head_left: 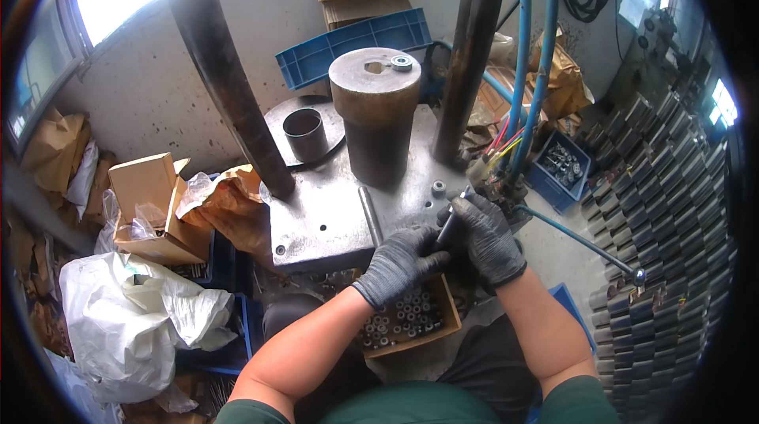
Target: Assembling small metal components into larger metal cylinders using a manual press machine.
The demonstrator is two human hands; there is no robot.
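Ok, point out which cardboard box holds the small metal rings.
The open cardboard box below the gloved hands; the other open cardboard box, left, holds clear plastic.

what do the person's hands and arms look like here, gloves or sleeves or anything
Both hands wear dark grey knit work gloves with snug ribbed cuffs ending at the wrist: left hand, right hand. The forearms are bare from the cuffs up to short dark green sleeves at the picture's lower edge. No watch, markings or cables show on them.

A cylinder block (375, 111) stands at the back of the press plate (324, 218), with a washer (402, 62) on top. A ring (305, 134) sits behind the plate's left corner. A box of small parts (407, 319) lies below its front edge.
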